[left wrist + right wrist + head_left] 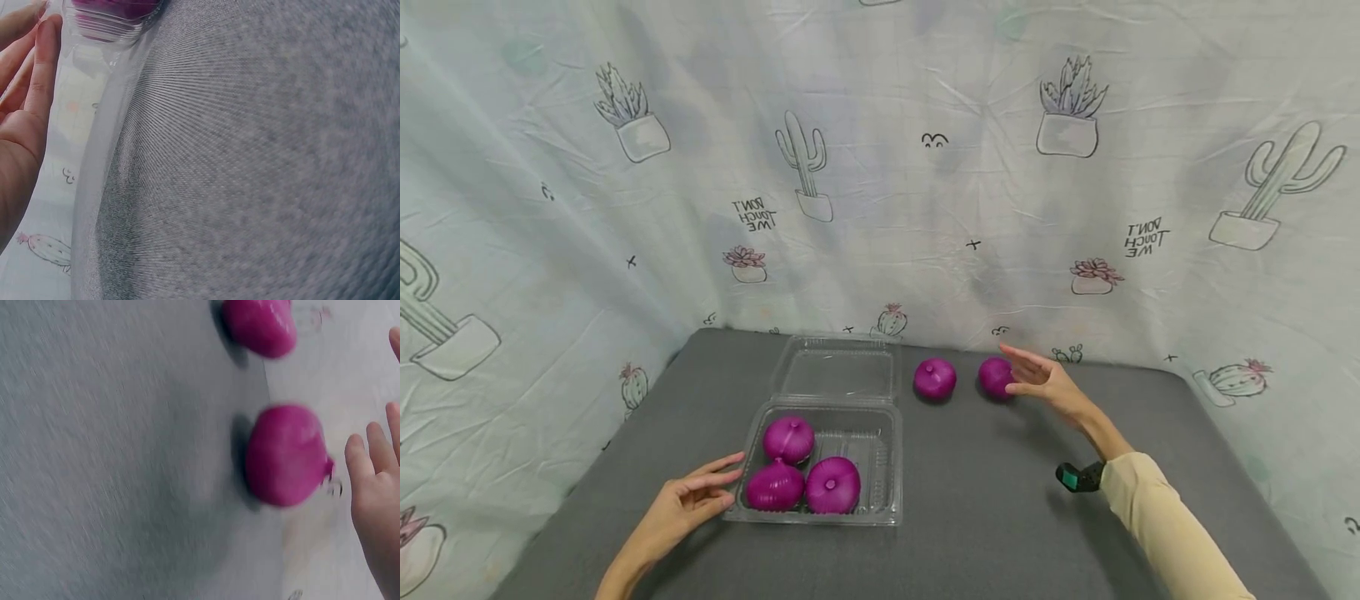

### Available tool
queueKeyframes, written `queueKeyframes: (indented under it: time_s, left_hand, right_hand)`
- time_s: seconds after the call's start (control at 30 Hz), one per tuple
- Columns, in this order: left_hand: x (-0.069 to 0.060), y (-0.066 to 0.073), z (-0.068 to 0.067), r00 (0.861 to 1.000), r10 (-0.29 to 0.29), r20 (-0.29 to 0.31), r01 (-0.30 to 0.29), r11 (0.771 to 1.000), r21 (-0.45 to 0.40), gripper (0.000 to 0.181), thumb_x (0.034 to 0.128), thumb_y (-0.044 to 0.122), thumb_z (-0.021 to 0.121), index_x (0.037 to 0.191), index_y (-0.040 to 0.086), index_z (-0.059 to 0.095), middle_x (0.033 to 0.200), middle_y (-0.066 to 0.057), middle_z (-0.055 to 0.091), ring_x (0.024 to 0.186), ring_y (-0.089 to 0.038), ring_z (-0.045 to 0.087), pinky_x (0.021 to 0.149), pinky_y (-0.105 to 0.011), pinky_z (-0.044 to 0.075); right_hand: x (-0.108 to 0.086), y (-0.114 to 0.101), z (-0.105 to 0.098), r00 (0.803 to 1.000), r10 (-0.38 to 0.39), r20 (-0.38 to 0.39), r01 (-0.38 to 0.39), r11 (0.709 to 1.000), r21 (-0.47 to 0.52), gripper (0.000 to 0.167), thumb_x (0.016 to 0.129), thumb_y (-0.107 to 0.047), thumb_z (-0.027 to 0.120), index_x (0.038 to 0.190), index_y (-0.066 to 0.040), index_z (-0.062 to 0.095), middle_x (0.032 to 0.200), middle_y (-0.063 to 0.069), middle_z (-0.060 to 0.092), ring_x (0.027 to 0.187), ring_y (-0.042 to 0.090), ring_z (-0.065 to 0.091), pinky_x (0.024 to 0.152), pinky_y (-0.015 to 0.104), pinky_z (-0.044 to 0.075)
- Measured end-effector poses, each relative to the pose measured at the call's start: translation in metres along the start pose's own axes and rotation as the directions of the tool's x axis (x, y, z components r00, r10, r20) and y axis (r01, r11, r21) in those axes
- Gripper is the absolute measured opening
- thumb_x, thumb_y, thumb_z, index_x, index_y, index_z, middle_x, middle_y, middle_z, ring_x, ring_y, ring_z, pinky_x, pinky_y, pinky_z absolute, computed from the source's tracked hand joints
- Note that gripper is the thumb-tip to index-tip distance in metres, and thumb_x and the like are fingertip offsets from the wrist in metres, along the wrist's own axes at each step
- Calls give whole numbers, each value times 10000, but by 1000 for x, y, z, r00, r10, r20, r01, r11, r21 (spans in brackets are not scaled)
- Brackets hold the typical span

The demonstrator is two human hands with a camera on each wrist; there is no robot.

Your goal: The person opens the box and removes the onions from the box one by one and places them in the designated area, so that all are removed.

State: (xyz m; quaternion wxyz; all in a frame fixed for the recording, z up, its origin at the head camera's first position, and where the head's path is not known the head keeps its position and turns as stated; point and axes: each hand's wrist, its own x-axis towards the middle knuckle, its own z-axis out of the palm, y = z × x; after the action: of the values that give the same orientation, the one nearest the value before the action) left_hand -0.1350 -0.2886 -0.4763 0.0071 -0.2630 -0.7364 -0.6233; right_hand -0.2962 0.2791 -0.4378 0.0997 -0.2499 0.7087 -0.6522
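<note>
Onions (832, 485), five, three in one box (871, 467), two far right, right hand (1047, 387) spread beside one, left hand (674, 510) loosely extended at box's left.

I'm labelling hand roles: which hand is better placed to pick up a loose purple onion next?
Likely the right hand: it is beside the rightmost purple onion and holds nothing. The left hand is by the left edge of the clear plastic container, farther from that onion.

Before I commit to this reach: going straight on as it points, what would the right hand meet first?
Probably the rightmost round, shiny purple onion, which the right hand partly overlaps in the head view; exact depth is unclear.
</note>
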Motion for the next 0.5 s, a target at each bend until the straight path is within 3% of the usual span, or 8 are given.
queueKeyframes:
  time_s: [0.13,0.23,0.5]
  left_hand:
    - [0,-1,0,1000,1,3,-1,1000,-2,341,878,-165,556,1218,-187,539,1400,28,514,924,-124,627,761,-207,521]
    - [0,0,0,1000,-9,-6,9,1000,12,337,878,-155,565,1214,-179,549,1393,36,520,919,-120,627,757,-207,521]
    - [0,0,1,999,-32,-17,32,999,21,334,879,-142,576,1211,-175,555,1383,59,525,919,-117,632,756,-206,523]
  right_hand:
    - [1,-7,14,996,-16,84,13,999,36,667,892,49,623,1470,53,291,1521,34,359,1409,342,224,1065,309,339]
    - [3,-12,24,988,-31,149,22,998,65,663,889,65,617,1462,73,285,1525,57,350,1411,305,250,1062,343,342]
    - [11,-30,56,935,-58,350,8,990,143,589,894,81,601,1410,142,322,1497,142,377,1377,283,337,1034,375,387]
